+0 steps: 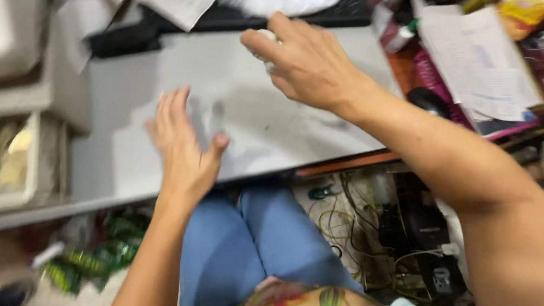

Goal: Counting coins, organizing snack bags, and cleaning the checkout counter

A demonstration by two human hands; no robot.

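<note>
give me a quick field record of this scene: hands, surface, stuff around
left hand: open, flat over the grey board
right hand: closed on a small white object, kind unclear
board: lies on a cluttered desk
papers: right of board
cables: on the floor, under the desk edge
legs: blue jeans

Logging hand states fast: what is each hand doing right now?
Left hand: open, fingers spread, holding nothing, over the grey panel.
Right hand: closed around a small white object, mostly hidden by the fingers.
</note>
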